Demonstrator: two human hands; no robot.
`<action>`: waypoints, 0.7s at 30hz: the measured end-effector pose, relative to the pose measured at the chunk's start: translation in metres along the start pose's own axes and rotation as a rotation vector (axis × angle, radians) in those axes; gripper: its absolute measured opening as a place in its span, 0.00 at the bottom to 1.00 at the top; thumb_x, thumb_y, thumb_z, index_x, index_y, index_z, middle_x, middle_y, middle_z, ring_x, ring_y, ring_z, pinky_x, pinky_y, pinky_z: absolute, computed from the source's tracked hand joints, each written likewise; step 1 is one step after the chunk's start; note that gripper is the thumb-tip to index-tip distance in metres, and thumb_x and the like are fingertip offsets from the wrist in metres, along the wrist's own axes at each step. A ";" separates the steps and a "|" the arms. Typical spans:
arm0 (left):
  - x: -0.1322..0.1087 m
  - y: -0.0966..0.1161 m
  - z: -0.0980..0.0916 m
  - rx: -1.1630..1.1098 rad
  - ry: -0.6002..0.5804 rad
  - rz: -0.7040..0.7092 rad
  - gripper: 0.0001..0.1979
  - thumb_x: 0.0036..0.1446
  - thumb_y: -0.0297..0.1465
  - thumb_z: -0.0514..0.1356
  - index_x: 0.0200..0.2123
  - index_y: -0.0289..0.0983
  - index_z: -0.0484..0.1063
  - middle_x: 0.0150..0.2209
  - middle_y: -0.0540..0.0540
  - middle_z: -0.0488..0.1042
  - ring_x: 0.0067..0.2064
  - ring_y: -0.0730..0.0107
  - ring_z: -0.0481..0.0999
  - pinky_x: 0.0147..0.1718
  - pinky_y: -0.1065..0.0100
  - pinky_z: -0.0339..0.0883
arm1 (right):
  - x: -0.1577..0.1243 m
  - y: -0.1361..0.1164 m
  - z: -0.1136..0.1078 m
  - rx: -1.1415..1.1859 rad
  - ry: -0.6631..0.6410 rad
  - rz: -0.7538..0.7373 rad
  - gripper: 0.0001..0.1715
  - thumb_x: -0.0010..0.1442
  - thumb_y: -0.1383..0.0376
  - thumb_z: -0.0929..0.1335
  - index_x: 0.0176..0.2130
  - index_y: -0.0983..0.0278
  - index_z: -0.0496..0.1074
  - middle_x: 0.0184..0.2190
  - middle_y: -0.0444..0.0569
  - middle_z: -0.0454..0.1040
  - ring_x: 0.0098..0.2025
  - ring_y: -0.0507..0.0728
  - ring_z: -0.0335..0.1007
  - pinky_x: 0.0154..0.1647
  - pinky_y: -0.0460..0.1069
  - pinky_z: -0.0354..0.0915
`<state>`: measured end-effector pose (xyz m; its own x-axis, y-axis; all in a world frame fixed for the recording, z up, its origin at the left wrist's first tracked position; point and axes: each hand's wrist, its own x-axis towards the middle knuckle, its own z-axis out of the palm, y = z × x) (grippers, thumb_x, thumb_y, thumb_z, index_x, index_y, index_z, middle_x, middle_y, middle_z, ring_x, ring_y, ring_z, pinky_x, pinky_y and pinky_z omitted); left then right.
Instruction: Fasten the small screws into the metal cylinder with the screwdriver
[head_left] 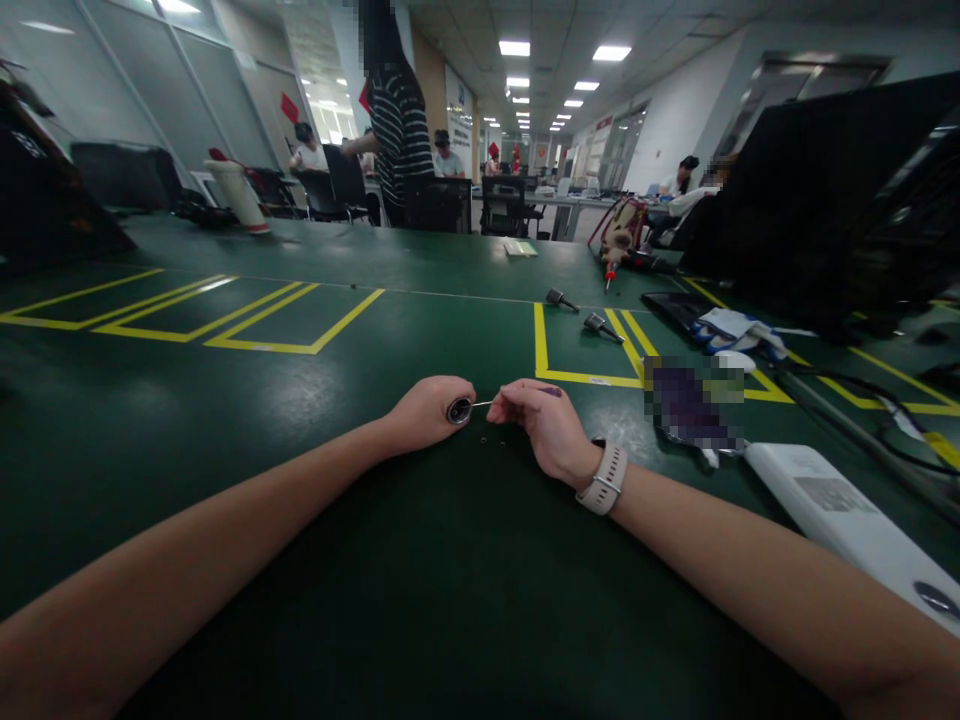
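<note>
My left hand (431, 415) is closed around a short round part (459, 410) with a shiny metal rim and a dark inside, its open end facing right. Pinched in the fingers of my right hand (544, 425) is a slim screwdriver (482, 404). Its thin metal shaft points left and meets the rim of the round part; the dark handle end shows above the hand. Whether the tip is inside the part, I cannot tell. Just below, two tiny rings (484, 440) lie on the green table (375, 600).
Two dark metal pieces with shafts (602, 327) lie by the yellow tape at right. Beyond are a red-handled screwdriver (610, 273), a cloth (739, 330) and cables. A white box-shaped device (832, 500) sits beside my right forearm. A tall cup (236, 195) stands far left; a person (397, 120) stands behind the table.
</note>
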<state>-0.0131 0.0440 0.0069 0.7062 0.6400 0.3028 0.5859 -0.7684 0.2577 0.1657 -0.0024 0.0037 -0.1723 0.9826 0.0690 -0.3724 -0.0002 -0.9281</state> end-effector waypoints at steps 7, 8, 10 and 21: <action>0.000 -0.001 0.002 -0.009 0.014 0.015 0.04 0.51 0.26 0.54 0.25 0.35 0.66 0.24 0.50 0.68 0.27 0.73 0.68 0.28 0.72 0.60 | -0.004 -0.002 0.004 -0.033 0.025 -0.042 0.07 0.48 0.65 0.68 0.21 0.64 0.72 0.19 0.44 0.73 0.25 0.52 0.67 0.33 0.49 0.61; 0.000 0.000 0.002 0.001 0.013 0.006 0.04 0.51 0.25 0.54 0.26 0.35 0.66 0.25 0.50 0.69 0.27 0.73 0.68 0.28 0.72 0.61 | -0.005 -0.002 0.004 -0.060 0.023 -0.066 0.07 0.49 0.66 0.68 0.21 0.64 0.72 0.20 0.44 0.72 0.26 0.52 0.67 0.33 0.50 0.62; 0.000 0.001 0.001 0.031 0.007 -0.015 0.03 0.51 0.25 0.55 0.26 0.35 0.66 0.25 0.50 0.69 0.28 0.73 0.69 0.29 0.71 0.61 | -0.006 -0.003 0.005 -0.111 0.015 -0.099 0.08 0.50 0.66 0.68 0.22 0.64 0.72 0.20 0.44 0.73 0.27 0.52 0.67 0.35 0.50 0.62; 0.002 0.005 -0.003 0.090 -0.037 -0.020 0.04 0.51 0.23 0.55 0.26 0.35 0.67 0.26 0.49 0.69 0.28 0.71 0.69 0.30 0.70 0.61 | 0.001 0.001 -0.002 -0.040 -0.006 -0.024 0.08 0.50 0.66 0.68 0.21 0.64 0.72 0.19 0.44 0.73 0.24 0.52 0.68 0.32 0.49 0.61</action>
<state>-0.0098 0.0409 0.0114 0.7070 0.6562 0.2638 0.6325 -0.7535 0.1794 0.1669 -0.0014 0.0023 -0.1690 0.9812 0.0934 -0.3401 0.0309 -0.9399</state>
